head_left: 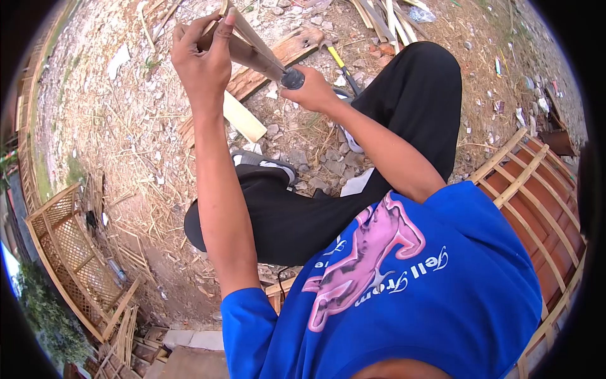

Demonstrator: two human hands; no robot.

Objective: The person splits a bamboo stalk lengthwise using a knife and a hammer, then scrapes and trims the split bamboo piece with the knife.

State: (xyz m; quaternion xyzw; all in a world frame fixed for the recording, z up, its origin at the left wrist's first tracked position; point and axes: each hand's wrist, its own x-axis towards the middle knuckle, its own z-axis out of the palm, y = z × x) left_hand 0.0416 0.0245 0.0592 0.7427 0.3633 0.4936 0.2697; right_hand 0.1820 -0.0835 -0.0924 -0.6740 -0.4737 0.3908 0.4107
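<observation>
Raised in front of me is a long, flat, grey-brown piece [252,55] with a black round end [292,79]; its exact kind is unclear. My left hand [205,57] grips its far part between thumb and curled fingers. The near black end sits in my right hand [312,90], with the fingers partly hidden around it. Below the piece lies a thick weathered timber [252,79]. A hammer [339,60] with a yellow and black handle rests beside that timber, close to my right hand. A pale short board [243,118] lies under my left wrist.
My bent legs in black trousers [404,95] frame the stony, straw-strewn ground [139,151]. Wood strips [385,22] lie at the top. A wooden lattice panel [79,259] stands at left, and a slatted wooden frame [530,177] is at right.
</observation>
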